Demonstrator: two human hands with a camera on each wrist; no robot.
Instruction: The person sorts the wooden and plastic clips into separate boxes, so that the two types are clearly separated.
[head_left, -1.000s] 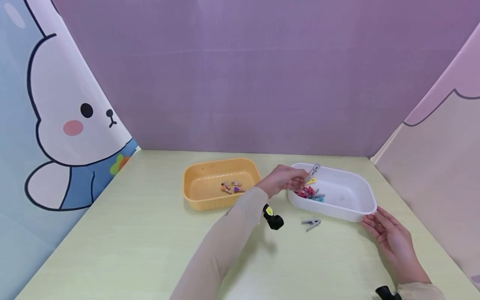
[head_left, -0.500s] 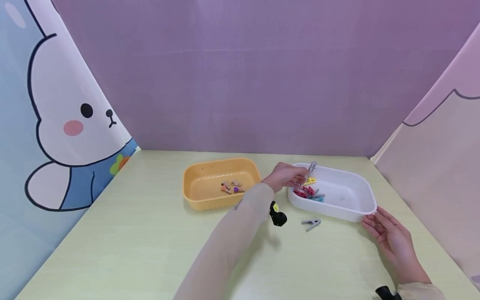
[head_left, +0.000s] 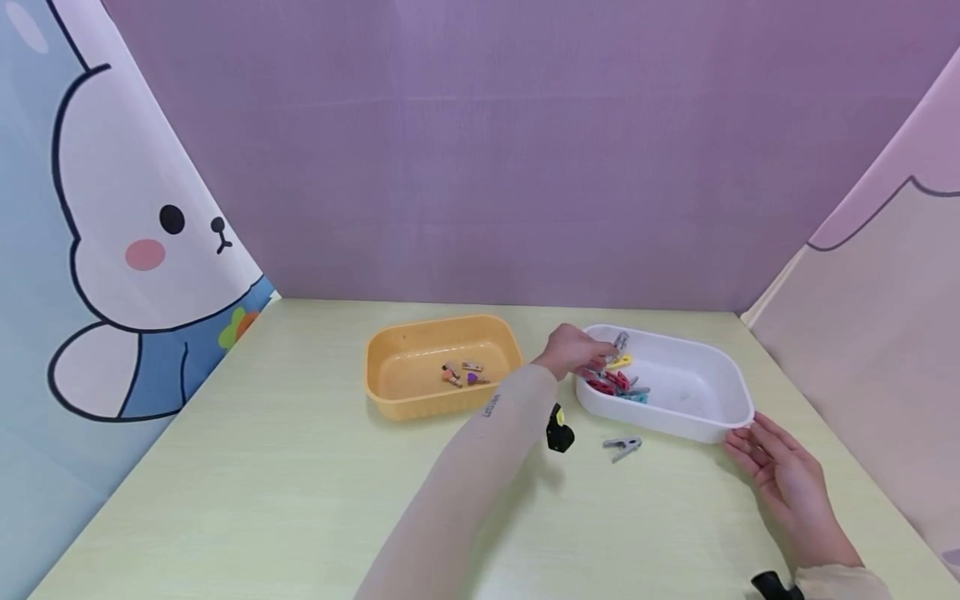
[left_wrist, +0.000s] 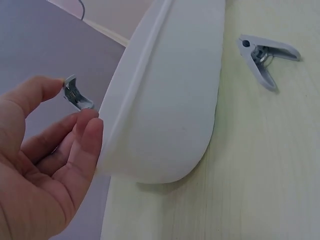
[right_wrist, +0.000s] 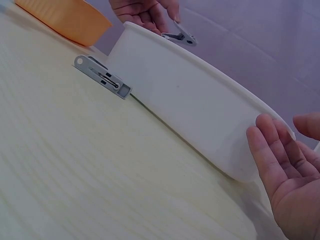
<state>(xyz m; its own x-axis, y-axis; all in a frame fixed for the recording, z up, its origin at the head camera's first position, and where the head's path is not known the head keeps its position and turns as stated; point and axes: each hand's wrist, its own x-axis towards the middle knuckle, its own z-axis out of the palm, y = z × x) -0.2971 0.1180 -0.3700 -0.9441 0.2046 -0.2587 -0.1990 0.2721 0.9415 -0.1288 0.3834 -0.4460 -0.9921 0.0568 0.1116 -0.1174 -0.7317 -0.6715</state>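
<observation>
In the head view, my left hand (head_left: 573, 350) reaches over the left end of a white tray (head_left: 712, 396). It pinches a grey clothespin (left_wrist: 75, 95) between thumb and fingertips, above the tray's rim in the left wrist view. Below that hand, inside the tray, lie red clothespins (head_left: 617, 381), a yellow clothespin (head_left: 620, 362) and a blue clothespin (head_left: 637, 398). At the tray's near right corner is my right hand (head_left: 787, 483), its loosely bent fingers against the outer wall. A second grey clothespin (head_left: 622, 447) rests on the table in front of the tray.
An orange tray (head_left: 405, 408) stands left of the white one, holding several small decorated clips (head_left: 452, 377). Behind the pale table (head_left: 300, 467) rises a purple backdrop (head_left: 465, 167). Printed panels flank both sides.
My left hand has shifted slightly right, and the pinched clothespin has come a little lower over the white tray. The right hand and both trays have kept their places.
</observation>
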